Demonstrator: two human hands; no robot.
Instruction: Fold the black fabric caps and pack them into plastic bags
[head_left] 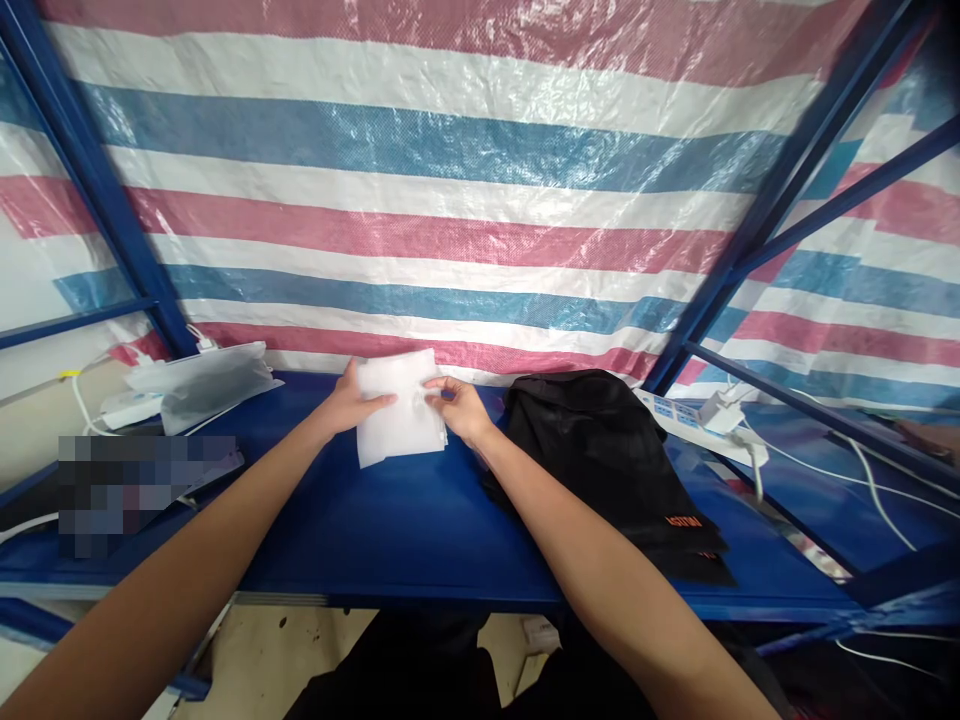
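A small stack of whitish, translucent bags or sheets [401, 425] is in both hands above the blue shelf [375, 530]. My left hand [351, 402] grips its left edge, thumb lying across the front and fingers behind. At the right side, my right hand [456, 408] pinches the stack near its upper right part, thumb and forefinger close together. Just right of my right hand lies a pile of black cloth items [600, 460] with orange lettering at the lower corner.
Power strips [701, 428] with white cables lie at the right and left. A translucent bag [217, 385] and a blurred dark object [142, 490] are at left. Blue posts [97, 180] stand on both sides, with a striped tarp [450, 200] behind.
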